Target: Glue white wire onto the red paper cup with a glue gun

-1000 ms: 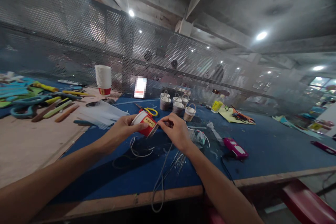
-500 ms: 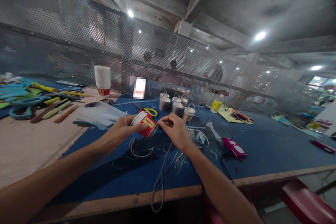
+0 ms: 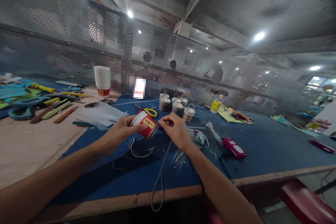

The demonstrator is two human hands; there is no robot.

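Tilted on its side, a red-and-white paper cup [image 3: 147, 123] with a yellow label is in my left hand [image 3: 123, 129], whose thumb presses on the label. My right hand [image 3: 175, 129] is closed in a pinch at the cup's lower end, where a grey band of cord shows along the base. A grey cord [image 3: 164, 166] runs down from under my right hand and loops over the table's front edge. What the right fingertips pinch looks like this cord, though it is mostly hidden. Beneath the cup lies a loose coil of pale cord [image 3: 139, 154].
Behind my hands stand several small handled buckets [image 3: 177, 106] and yellow-handled scissors [image 3: 151, 112]. To the left are stacked paper cups [image 3: 102, 78], glue sticks [image 3: 56, 109] and blue scissors [image 3: 21, 112]. A magenta device [image 3: 234, 148] lies right; a perforated metal screen [image 3: 162, 52] borders the back.
Hardly anything differs. The cup and both hands keep their places, with only a very slight shift of the right fingers and of the view.
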